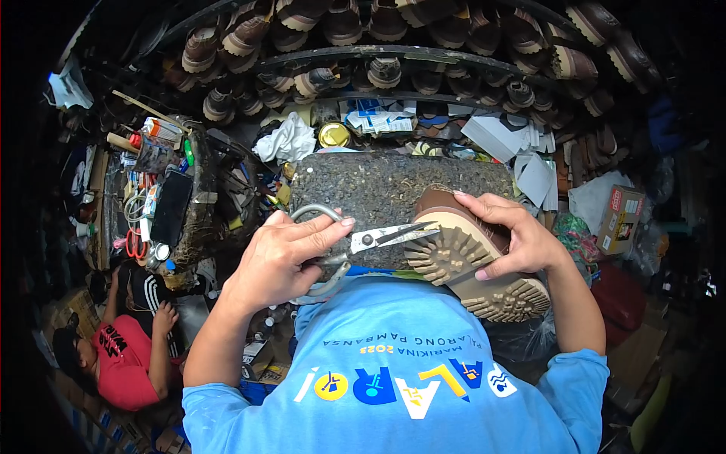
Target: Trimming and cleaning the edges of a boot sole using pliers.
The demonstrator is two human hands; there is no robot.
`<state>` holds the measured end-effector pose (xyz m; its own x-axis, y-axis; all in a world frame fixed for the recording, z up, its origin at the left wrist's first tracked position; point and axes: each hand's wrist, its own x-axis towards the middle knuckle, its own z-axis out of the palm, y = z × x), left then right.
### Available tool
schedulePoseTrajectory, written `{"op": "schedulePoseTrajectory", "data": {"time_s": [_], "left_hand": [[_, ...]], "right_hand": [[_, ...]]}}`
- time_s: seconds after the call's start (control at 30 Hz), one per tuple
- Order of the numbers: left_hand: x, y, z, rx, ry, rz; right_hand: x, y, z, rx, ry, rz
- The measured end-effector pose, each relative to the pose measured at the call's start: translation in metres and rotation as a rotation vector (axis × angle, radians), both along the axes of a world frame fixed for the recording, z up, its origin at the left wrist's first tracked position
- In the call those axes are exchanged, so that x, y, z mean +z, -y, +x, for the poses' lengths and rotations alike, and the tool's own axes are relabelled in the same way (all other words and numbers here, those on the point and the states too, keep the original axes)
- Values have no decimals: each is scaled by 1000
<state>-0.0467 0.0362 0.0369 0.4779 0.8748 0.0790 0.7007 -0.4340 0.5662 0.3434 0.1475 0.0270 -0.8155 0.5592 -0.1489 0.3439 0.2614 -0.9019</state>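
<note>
left hand (283, 257): wrapped round the looped metal handles of a pair of scissors (355, 242), fingers curled through and over the loops, index finger lying straight along the top
scissors: blades just a little apart, tips touching the edge of the sole at the toe end
right hand (518, 238): gripping a brown boot (473, 261), fingers pressed together over the upper, thumb down on the sole side
boot: lying sole-up and tilted, tan lugged sole facing the camera, toe on the near edge of the work block (378, 189), heel hanging off toward the person's blue shirt (401, 371)
work block: dark speckled slab right in front of the chest
shelves (378, 53): curved racks packed with more shoes along the top
lower left: another person in a red shirt (121, 356) sitting low, well apart from the block
</note>
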Motion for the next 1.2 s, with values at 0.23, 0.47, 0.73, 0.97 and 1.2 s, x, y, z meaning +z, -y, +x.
{"op": "schedulePoseTrajectory", "data": {"time_s": [0.23,0.47,0.73,0.97,1.2], "left_hand": [[-1,-7,-7,2,111,-42],[-8,1,-6,17,130,86],[4,-12,-2,-52,-14,102],[23,-19,-1,-73,-99,168],[22,-24,-13,-98,-81,65]], "right_hand": [[4,-1,4,17,-26,71],[2,0,0,17,5,58],[8,-2,4,11,-2,46],[7,-2,5,1,16,79],[3,-4,-1,8,16,54]]}}
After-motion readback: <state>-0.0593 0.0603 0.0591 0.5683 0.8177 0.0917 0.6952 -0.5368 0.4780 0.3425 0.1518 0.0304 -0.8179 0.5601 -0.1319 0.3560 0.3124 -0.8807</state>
